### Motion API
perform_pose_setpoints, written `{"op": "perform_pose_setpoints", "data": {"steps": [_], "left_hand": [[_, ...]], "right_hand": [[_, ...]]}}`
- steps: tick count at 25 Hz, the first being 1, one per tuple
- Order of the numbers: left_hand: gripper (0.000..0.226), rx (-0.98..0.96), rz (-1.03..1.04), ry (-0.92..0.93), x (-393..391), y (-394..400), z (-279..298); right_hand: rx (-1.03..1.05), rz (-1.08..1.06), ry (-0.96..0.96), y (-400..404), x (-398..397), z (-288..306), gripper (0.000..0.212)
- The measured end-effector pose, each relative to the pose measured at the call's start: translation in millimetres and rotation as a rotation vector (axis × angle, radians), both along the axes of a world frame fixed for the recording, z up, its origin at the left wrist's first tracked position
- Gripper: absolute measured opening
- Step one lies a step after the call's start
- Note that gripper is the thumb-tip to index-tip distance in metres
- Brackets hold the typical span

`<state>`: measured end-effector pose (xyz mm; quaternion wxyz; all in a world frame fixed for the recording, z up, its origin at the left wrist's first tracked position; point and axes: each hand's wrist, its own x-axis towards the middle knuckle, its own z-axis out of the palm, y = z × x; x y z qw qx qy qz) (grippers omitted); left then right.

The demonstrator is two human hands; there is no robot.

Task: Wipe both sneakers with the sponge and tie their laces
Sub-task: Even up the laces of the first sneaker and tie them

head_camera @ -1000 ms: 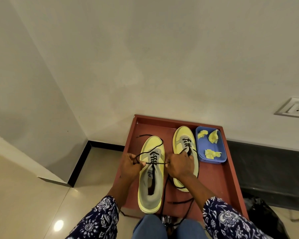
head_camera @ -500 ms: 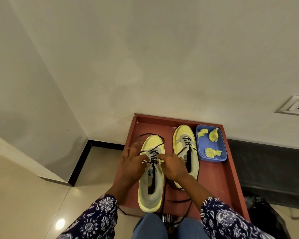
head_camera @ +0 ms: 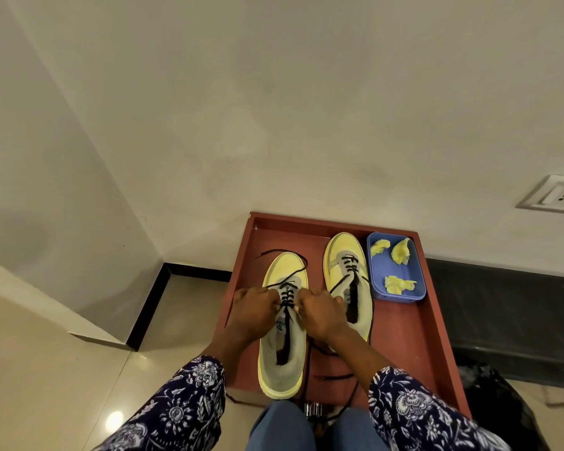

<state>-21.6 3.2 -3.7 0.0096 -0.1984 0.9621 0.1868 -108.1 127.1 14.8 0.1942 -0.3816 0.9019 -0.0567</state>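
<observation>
Head view: we see left sneaker (head_camera: 282,336) on red tray (head_camera: 414,346), black laces (head_camera: 286,296) between our hands. Left hand (head_camera: 253,312) and right hand (head_camera: 319,315) sit either side of tongue, fingers curled, each pinching lace. Since half second ago, left hand's fingers have closed from spread; hands drawn nearer. Forearms converge, knuckles up. Right sneaker (head_camera: 347,271) unlaced, beside blue tub (head_camera: 396,289) holding yellow sponge pieces (head_camera: 399,284).
</observation>
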Motion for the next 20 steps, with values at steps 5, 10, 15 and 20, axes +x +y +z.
{"op": "perform_pose_setpoints", "data": {"steps": [5,10,15,20], "left_hand": [[0.017,0.085,0.000,0.123,2.8,-0.2,-5.8],[0.016,0.046,-0.024,0.172,5.7,2.5,-8.5],[0.008,0.022,-0.014,0.186,8.9,4.7,-11.2],[0.005,0.039,-0.004,0.189,11.1,2.8,-14.8]], "right_hand": [[0.048,0.023,0.114,0.8,5.5,-3.5,0.030],[0.052,0.040,0.196,1.2,6.5,-6.1,0.032],[0.062,0.030,0.225,4.3,7.4,-3.7,0.035],[0.063,0.018,0.233,4.7,7.2,-2.7,0.036]]}}
